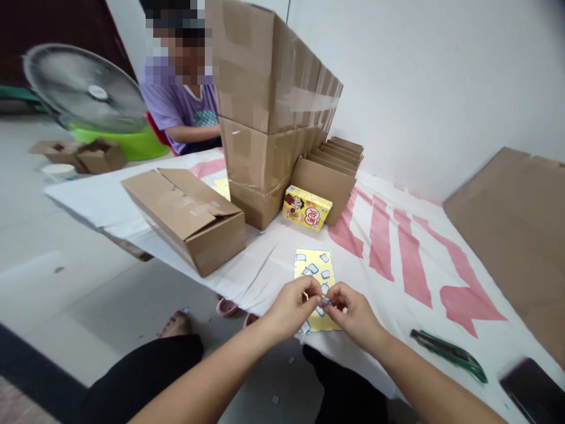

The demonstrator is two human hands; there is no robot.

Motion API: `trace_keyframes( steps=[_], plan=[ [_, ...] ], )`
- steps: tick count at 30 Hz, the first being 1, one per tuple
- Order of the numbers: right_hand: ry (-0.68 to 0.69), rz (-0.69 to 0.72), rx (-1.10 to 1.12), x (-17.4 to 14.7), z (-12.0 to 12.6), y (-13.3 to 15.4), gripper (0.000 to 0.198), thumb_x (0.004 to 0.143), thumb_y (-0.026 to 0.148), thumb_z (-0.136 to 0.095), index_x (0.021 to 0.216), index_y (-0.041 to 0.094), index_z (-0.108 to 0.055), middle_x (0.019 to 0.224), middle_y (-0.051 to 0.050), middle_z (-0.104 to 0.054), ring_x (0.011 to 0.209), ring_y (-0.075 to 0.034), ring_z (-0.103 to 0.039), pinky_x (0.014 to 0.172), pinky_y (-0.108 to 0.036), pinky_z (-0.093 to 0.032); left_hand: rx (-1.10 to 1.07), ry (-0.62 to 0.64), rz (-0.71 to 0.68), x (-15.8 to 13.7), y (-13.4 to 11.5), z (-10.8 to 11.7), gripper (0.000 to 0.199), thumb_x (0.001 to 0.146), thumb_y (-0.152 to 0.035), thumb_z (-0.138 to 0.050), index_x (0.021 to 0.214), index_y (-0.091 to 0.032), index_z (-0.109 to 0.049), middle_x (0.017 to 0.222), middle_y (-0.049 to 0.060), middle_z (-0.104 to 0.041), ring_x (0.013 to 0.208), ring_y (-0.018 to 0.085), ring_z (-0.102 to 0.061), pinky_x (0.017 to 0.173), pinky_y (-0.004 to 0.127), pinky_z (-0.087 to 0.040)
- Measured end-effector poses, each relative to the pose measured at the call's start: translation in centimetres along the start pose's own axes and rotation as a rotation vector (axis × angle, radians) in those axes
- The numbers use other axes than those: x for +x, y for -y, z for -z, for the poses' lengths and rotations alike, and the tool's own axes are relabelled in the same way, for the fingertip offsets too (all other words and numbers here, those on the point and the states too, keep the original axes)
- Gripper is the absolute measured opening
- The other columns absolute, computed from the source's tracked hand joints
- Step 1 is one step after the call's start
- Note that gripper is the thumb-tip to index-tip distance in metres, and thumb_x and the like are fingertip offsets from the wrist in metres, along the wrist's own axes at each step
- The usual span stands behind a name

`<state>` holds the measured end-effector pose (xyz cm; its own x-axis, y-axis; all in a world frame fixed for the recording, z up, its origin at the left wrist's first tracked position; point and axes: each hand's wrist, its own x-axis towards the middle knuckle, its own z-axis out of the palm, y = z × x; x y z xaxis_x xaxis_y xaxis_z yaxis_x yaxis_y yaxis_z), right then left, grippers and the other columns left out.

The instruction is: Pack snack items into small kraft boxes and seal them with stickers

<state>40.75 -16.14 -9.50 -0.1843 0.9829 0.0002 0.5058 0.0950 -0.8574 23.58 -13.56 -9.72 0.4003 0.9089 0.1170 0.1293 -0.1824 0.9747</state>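
small piece [325, 300]: tiny, pale, dark-bluish in part, finer detail lost to me | pinched between both hands, over the yellow sheet [313, 257] dotted with whitish blue-outlined bits [325, 274] | left hand [295, 305]: thumb and finger closed on it | right hand [355, 312]: likewise

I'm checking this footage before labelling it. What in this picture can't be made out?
In the head view:
- small piece: its full shape, mostly covered by the left hand and right hand;
- yellow sheet: its parts beneath those hands;
- co-worker in purple: hands hidden behind the stacked cartons;
- dark flat object: cut off at the bottom right corner;
- pale bit on the floor: too small to identify.
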Motion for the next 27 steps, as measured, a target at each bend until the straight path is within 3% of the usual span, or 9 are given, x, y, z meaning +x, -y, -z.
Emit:
trace_keyframes(
  steps=[6,10,15,27],
  plan=[
    [-0.047,0.019,0.101,-0.03,0.43,-0.63,0.008,0.076,0.028,-0.059,0.079,0.021,-0.058,0.083,-0.002,-0.061,0.072,-0.014,-0.056,0.067,-0.027,-0.046,-0.185,-0.031,0.05,0.03,0.22,0.22,0.005,0.077,-0.022,-0.052,0.075,-0.017,-0.051,0.082,0.002,-0.061,0.073,0.013,-0.054,0.064,0.025,-0.043],
    [-0.049,-0.02,0.138,-0.16,0.48,-0.93,0.011,0.076,0.031,-0.06,0.078,0.021,-0.058,0.073,0.0,-0.057,0.065,-0.013,-0.052,0.061,-0.026,-0.044,-0.313,0.052,0.087,0.06,0.58,0.18,0.006,0.072,-0.015,-0.053,0.073,-0.017,-0.048,0.093,0.006,-0.065,0.084,0.016,-0.058,0.071,0.027,-0.045],
    [-0.052,-0.059,0.28,-0.17,0.3,-1.08,0.025,0.071,0.033,-0.068,0.084,0.022,-0.051,0.071,0.002,-0.055,0.066,-0.013,-0.053,0.061,-0.026,-0.044,-0.363,0.139,0.119,0.04,0.58,-0.33,0.008,0.066,-0.012,-0.053,0.07,-0.017,-0.048,0.092,0.006,-0.065,0.086,0.017,-0.06,0.074,0.028,-0.044],
    [-0.073,-0.055,0.102,-0.13,0.38,-0.69,0.017,0.076,0.035,-0.062,0.078,0.02,-0.053,0.065,0.003,-0.053,0.059,-0.011,-0.048,0.055,-0.024,-0.039,-0.399,0.144,0.123,0.09,0.57,-0.12,0.01,0.064,-0.021,-0.059,0.07,-0.016,-0.052,0.083,0.005,-0.064,0.078,0.016,-0.058,0.071,0.027,-0.043]
  ],
)
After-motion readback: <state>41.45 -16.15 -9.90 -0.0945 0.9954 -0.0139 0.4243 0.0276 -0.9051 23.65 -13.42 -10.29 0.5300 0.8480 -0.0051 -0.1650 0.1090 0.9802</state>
